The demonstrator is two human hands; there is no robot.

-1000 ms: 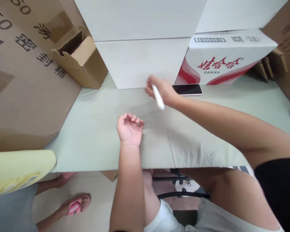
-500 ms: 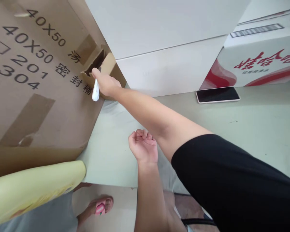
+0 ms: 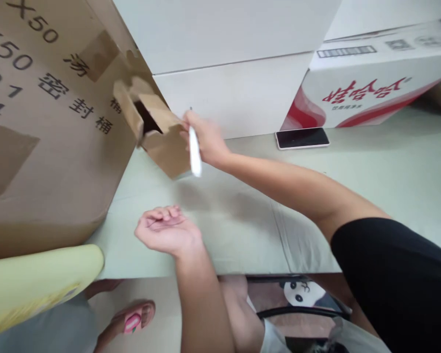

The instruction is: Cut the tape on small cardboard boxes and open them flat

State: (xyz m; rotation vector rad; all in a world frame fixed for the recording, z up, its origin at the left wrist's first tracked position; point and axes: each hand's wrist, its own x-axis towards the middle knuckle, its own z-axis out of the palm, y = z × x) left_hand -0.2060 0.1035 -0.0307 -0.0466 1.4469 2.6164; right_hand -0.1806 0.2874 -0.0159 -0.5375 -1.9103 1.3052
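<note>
My right hand (image 3: 207, 138) reaches across the table, closed on a white pen (image 3: 194, 153) that points down. Its fingers also pinch the near edge of a small open cardboard box (image 3: 160, 141). The box is tipped with its opening turned to the upper left, one corner off the pale green tablecloth (image 3: 371, 171). My left hand (image 3: 167, 230) hovers palm up near the table's front edge, below the box. Its fingers are curled in, and I cannot see what lies under them.
A big brown carton (image 3: 47, 132) with printed characters walls off the left. Stacked white boxes (image 3: 235, 93) and a red-and-white carton (image 3: 371, 83) stand at the back, a phone (image 3: 302, 138) lying flat before them. Another person's sandalled foot (image 3: 132, 321) shows below left.
My right hand went from the table's middle to the small box at the left, took its edge and tipped it toward me. My left hand drifted left and turned flatter.
</note>
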